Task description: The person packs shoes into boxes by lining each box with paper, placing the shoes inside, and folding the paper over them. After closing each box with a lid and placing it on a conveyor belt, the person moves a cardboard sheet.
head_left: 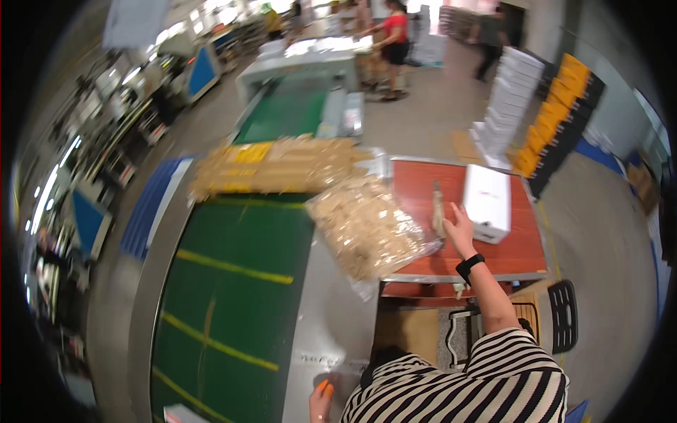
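Note:
My right hand (pixel 460 231) reaches over the red-brown tabletop (pixel 416 173), its thumb and forefinger apart. The thumb comes up beside a narrow tan object (pixel 437 204), blurred, whose kind I cannot make out. Just right of the hand stands a white box (pixel 486 201). My left hand (pixel 321 403) is low in the picture, over the metal edge of the conveyor (pixel 331 310). Orange covers show on its fingertips; the fingers look stretched out, with nothing visible in them. A clear plastic bag of flat brown pieces (pixel 370 225) lies between conveyor and table.
Flattened brown cardboard (pixel 275 166) lies across the green belt (pixel 226 282). Beyond it a second green conveyor (pixel 285 106) runs away. Stacked white boxes (pixel 511 99) and orange-and-black boxes (pixel 557 120) stand far right. A black chair back (pixel 563 316) is near my right. People work at the back.

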{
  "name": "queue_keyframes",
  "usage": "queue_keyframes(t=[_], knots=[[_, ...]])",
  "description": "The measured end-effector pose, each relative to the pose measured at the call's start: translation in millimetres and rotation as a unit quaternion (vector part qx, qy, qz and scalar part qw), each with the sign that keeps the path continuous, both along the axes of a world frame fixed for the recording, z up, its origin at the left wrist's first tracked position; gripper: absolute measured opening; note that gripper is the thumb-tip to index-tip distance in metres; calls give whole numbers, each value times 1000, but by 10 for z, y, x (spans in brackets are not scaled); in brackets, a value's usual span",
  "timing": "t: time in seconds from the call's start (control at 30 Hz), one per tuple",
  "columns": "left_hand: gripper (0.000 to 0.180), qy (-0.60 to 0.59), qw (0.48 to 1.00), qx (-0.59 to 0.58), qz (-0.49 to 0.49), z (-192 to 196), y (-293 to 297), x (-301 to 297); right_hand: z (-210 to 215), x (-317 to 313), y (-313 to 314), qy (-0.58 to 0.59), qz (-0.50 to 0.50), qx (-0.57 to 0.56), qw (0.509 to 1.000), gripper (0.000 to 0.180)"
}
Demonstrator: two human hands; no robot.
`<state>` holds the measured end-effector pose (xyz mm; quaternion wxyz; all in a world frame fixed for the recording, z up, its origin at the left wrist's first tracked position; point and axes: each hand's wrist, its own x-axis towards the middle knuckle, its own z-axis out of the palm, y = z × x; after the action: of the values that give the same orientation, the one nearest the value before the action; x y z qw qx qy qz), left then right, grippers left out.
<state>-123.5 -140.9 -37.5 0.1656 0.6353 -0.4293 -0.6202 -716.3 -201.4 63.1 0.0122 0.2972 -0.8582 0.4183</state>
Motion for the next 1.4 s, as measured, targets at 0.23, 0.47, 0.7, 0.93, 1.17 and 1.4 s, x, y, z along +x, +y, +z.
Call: queue_keyframes(t=[0.23, 0.47, 0.7, 0.93, 1.17, 1.4], knots=[[43, -95, 987, -122, -50, 104, -355, 141, -970, 2740, -995, -297, 493, 261, 775, 54], [48, -209, 928, -198, 237, 103, 169, 1672, -958, 4547, -775, -294, 828, 322, 352, 61], [86, -605, 761, -132, 194, 242, 204, 3294, -1108, 4285, -1164, -90, 750, 350, 554, 53], [39, -683, 710, -143, 97, -211, -549, 3958, -1000, 4503, -1297, -96, 731, 371, 564, 51], [8, -567, 767, -289, 75, -9, -553, 2935, -58, 5754, -1306, 61, 855, 136, 496, 46], [18, -459, 863, -208, -32, 152, 788, 902, 454, 6472, -996, 290, 897, -12, 335, 52]])
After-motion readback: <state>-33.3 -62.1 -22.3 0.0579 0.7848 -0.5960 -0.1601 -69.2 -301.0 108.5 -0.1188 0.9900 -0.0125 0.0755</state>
